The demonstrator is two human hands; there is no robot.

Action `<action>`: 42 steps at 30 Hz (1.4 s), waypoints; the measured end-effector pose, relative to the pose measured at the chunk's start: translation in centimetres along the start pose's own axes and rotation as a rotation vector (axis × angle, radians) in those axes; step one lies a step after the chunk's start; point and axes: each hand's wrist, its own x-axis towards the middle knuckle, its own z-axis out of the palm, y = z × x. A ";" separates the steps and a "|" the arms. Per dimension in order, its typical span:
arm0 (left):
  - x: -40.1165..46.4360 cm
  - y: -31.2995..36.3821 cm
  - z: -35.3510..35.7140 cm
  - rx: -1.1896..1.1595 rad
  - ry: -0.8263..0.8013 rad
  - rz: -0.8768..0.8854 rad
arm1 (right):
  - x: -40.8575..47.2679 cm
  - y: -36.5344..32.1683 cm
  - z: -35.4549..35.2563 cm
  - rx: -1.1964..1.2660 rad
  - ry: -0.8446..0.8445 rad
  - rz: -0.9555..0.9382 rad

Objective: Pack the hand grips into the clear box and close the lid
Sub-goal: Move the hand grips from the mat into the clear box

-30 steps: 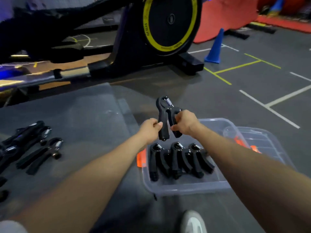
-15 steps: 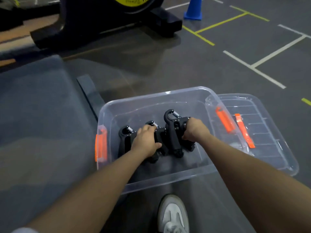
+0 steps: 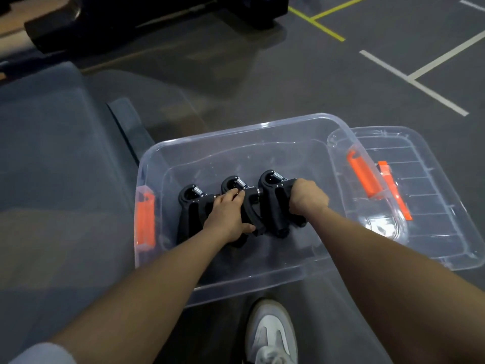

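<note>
Grey padded bench (image 3: 52, 158) at far left. Clear plastic box (image 3: 236, 143) with orange latches on floor. Black spring hand grips (image 3: 190, 206) in row inside. My left hand (image 3: 227, 214) rests, fingers spread, on middle grips. My right hand (image 3: 308, 197) closed around rightmost black grip (image 3: 273, 198). Clear lid (image 3: 420, 195) beside box, right.

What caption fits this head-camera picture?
Both hands arrange black hand grips inside the clear box, lid lying beside it.

Hand grips (image 3: 273, 203) sit side by side in the clear box (image 3: 236, 143). Lid (image 3: 430, 195) lies right of it. Shoe (image 3: 271, 334) is in front.
</note>
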 end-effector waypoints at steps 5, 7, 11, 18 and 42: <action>-0.2 0.1 -0.6 0.002 -0.012 0.003 | -0.7 -0.2 -0.6 0.025 0.013 -0.037; -1.0 0.3 -1.8 -0.023 0.055 0.023 | -1.3 -1.2 -1.6 0.042 0.036 -0.085; -3.2 -0.3 -6.0 -0.082 0.267 0.090 | -3.7 -6.0 -4.4 0.112 0.055 -0.229; -11.0 -7.1 -14.4 -0.130 0.453 0.009 | -11.8 -18.1 -6.0 0.159 0.057 -0.535; -26.3 -40.9 -18.6 -0.254 0.530 -0.594 | -24.8 -45.9 11.8 -0.006 -0.217 -0.819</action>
